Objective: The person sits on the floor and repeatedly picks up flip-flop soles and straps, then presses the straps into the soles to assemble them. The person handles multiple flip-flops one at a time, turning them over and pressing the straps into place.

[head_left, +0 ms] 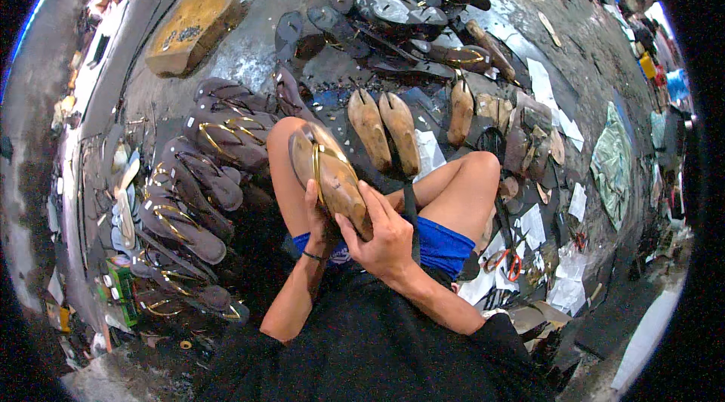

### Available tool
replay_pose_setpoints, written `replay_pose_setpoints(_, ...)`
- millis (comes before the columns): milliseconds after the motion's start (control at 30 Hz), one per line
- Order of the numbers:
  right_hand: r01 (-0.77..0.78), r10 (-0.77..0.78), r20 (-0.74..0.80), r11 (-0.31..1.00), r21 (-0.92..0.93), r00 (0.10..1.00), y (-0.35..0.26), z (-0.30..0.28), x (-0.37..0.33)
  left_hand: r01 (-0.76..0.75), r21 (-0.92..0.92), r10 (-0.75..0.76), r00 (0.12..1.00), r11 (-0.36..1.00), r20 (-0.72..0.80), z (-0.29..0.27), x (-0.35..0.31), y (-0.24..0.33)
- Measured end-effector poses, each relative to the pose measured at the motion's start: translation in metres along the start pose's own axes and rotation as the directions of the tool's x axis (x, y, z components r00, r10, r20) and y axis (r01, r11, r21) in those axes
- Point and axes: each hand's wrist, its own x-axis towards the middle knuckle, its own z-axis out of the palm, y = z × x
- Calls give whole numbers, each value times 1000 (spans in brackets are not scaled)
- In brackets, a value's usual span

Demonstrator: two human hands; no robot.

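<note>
Above my lap I hold a sandal [300, 151] with a gold-edged strap, a brown wooden shoe last [340, 181] lying against its sole under the strap. My left hand [320, 222] is closed round its left side near the heel end. On the other side my right hand [384, 240] grips the heel end, thumb across the last and fingers along the edge. The toe end points away from me. Just beyond my knees stand a pair of wooden lasts [368, 126] and a single wooden last [460, 117].
Dark sandals [187, 228] with gold straps are piled on the left; more dark footwear [400, 17] lies ahead. A thick wooden block [189, 36] sits at far left. Orange-handled scissors [513, 264], paper scraps [532, 228] and a greenish plastic bag [613, 164] lie right.
</note>
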Motion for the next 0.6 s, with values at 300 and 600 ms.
replay_pose_setpoints(300,100,-109,107,991,91,988,9,-26,12,-158,353,73,968,922,242,33,-2,35)
replay_pose_setpoints(600,-82,34,316,987,140,948,24,-31,-25,88,303,-155,966,949,205,19,-9,44)
